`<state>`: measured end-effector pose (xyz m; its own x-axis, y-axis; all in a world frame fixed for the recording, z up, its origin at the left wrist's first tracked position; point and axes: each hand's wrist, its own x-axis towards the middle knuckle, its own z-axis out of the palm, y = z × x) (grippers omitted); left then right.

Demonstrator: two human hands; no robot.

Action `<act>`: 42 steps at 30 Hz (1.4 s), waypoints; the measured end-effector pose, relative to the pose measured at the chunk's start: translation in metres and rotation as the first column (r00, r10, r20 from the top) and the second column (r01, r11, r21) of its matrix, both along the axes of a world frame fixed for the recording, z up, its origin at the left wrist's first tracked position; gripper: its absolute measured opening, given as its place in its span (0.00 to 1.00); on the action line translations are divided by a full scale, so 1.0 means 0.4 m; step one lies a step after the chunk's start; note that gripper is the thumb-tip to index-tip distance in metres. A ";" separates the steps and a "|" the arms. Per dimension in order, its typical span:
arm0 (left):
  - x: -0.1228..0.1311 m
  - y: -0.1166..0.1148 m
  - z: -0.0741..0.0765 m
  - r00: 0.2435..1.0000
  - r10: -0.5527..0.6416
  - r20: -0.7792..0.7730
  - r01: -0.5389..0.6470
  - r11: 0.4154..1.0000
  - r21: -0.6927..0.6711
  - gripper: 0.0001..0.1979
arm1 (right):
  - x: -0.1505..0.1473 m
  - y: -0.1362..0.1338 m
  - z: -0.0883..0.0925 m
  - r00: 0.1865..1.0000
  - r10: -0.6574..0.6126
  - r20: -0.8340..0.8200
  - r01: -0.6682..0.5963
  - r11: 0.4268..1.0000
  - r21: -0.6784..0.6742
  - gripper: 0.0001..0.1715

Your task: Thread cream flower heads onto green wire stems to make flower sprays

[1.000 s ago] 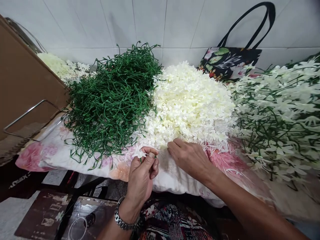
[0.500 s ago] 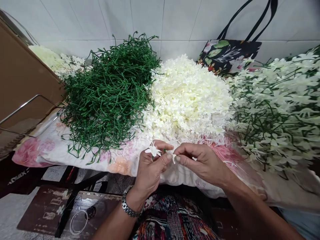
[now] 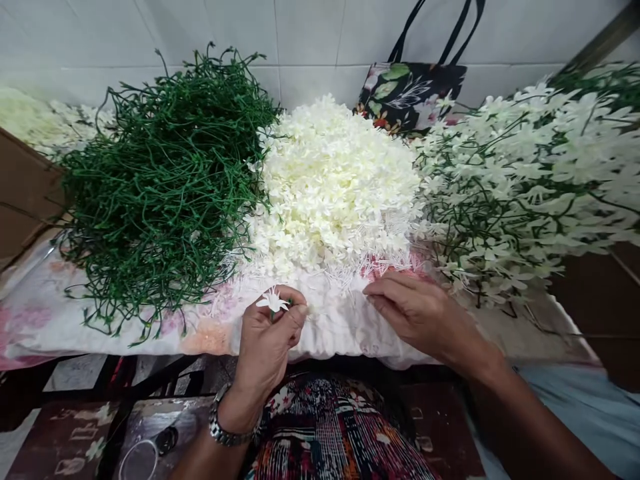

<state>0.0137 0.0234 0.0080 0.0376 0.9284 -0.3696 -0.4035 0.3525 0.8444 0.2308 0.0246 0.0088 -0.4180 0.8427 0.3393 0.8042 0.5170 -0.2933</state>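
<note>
Right now, the white flower [image 3: 273, 301] sits at your left hand [image 3: 270, 337], just above the cloth's near edge; your thumb and index finger are closed on its green stem, most of which your hand hides. Your right hand [image 3: 423, 317] is apart from it, its fingers drawn in low over the floral cloth [image 3: 205, 337]; the fingertips are small in view, so you can't fairly tell whether they meet or have hold of anything. Just beyond your hands, the heap of loose white blossoms [image 3: 335, 187] takes up the middle, with the tangle of green stems [image 3: 165, 173] pressed against its left side and flowered sprays [image 3: 515, 200] crowding its right, so your working space is the front strip of cloth. Behind, a black floral bag [image 3: 410, 97] stands near the wall [image 3: 310, 33], and a cardboard box [image 3: 25, 193] closes off the far left. Half a second ago your fingertips met around a small white blossom; since then your right hand has pulled away, and your view has swung right, showing less of the box.
</note>
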 end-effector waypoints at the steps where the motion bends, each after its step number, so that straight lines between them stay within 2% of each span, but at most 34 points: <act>1: 0.001 0.001 -0.002 1.000 -0.004 -0.002 0.004 1.000 0.004 0.10 | -0.004 0.002 -0.003 0.999 0.021 0.050 -0.021 1.000 0.007 0.10; 4: 0.002 0.002 -0.006 1.000 -0.002 -0.012 0.002 1.000 0.000 0.10 | -0.018 0.012 -0.017 0.987 0.086 0.132 -0.085 0.996 -0.015 0.12; 9: 0.006 0.001 0.003 1.000 -0.013 -0.015 0.013 1.000 -0.019 0.10 | -0.018 0.026 -0.037 0.980 0.174 0.100 -0.166 0.982 -0.085 0.14; 13: 0.016 0.003 0.009 1.000 -0.004 -0.008 0.003 0.999 -0.053 0.10 | -0.021 0.024 -0.034 0.975 0.194 0.107 -0.190 0.981 -0.046 0.14; 15: 0.020 0.005 0.009 1.000 0.004 -0.007 -0.004 0.998 -0.058 0.10 | -0.026 0.017 -0.029 0.981 0.192 0.017 -0.192 0.981 -0.005 0.12; 19: 0.029 0.006 0.011 1.000 0.011 -0.022 -0.013 0.998 -0.063 0.08 | -0.044 -0.006 -0.016 0.963 0.122 -0.241 -0.129 0.991 -0.017 0.06; 23: 0.040 0.000 0.017 0.998 0.003 -0.059 -0.007 0.998 -0.064 0.07 | -0.087 -0.036 0.004 0.914 0.061 -0.401 -0.102 0.991 -0.083 0.05; 25: 0.046 -0.005 0.020 0.997 0.003 -0.079 -0.007 0.998 -0.058 0.07 | -0.114 -0.048 0.009 0.891 0.045 -0.452 -0.087 0.994 -0.072 0.05; 30: 0.054 -0.020 0.016 0.997 -0.008 -0.072 0.006 1.000 -0.030 0.09 | -0.158 -0.054 -0.004 0.880 -0.003 -0.475 0.018 0.999 0.026 0.08; 36: 0.053 -0.035 -0.017 0.994 -0.035 -0.104 0.040 0.998 0.045 0.06 | -0.163 -0.049 -0.015 0.888 -0.067 -0.455 0.102 0.993 0.054 0.07; 39: 0.049 -0.040 -0.026 0.982 -0.044 -0.185 0.066 0.992 0.111 0.03 | -0.162 -0.050 -0.012 0.885 -0.077 -0.459 0.104 0.994 0.034 0.08; 42: 0.042 -0.041 -0.020 0.941 -0.028 -0.338 0.120 0.960 0.255 0.01 | -0.164 -0.052 -0.009 0.887 -0.069 -0.457 0.092 0.995 0.030 0.10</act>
<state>0.0306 0.0069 0.0001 0.0295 0.9934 -0.1113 -0.0695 0.1131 0.9912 0.1653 0.0037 0.0051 -0.1392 0.8441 0.5178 0.6280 0.4795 -0.6129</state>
